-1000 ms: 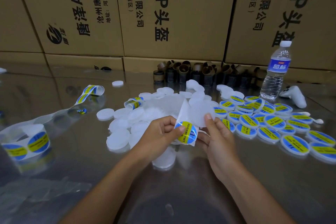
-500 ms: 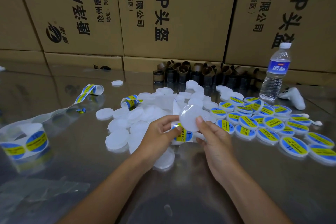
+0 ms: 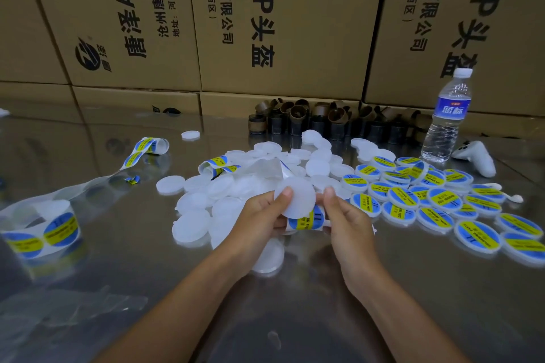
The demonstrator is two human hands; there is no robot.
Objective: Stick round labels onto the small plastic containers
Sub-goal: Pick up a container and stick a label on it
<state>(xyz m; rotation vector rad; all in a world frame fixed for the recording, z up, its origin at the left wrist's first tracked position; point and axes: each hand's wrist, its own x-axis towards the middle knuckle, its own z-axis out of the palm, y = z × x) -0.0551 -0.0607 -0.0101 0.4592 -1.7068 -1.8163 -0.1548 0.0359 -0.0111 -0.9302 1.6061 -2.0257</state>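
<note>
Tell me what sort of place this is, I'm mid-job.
Probably a warehouse or packing room: stacked printed cardboard cartons stand behind a shiny metal table, which is spread with plain white containers, labelled containers and a label roll.

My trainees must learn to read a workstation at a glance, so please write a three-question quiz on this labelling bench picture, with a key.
1. True or false: the plain white round plastic container under the thumb of the left hand shows a label on its visible face.
2. Multiple choice: the clear plastic water bottle stands A) at the far right, B) at the far left, C) between the hands.
3. Fill in: the plastic containers bearing blue-and-yellow round labels lie to the ___ of the right hand.
Key: 1 false; 2 A; 3 right.
</note>
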